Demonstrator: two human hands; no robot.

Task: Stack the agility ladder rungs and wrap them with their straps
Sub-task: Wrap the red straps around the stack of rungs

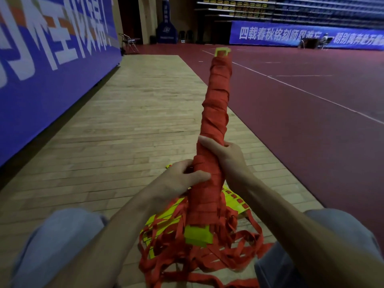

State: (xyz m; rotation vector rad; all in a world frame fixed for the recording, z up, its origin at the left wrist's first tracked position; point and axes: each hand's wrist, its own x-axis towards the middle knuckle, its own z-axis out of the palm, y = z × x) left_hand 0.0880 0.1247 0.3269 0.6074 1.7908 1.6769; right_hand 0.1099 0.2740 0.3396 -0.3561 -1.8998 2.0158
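Head view, bundle [217,104]: strap-wound rungs, upright over the floor [145,121].
Left hand [182,179]: fingers [197,176] curled round bundle's lower part.
Right hand [228,156]: clasping bundle just above.
Loose straps [207,260]: heaped at bundle's foot.
Technique: probably keep wraps taut, overlapping downward.

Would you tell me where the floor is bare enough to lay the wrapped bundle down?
Bare wood floor lies left of the bundle, up to the blue banner. It is crowded under the bundle, where loose straps and rungs pile.
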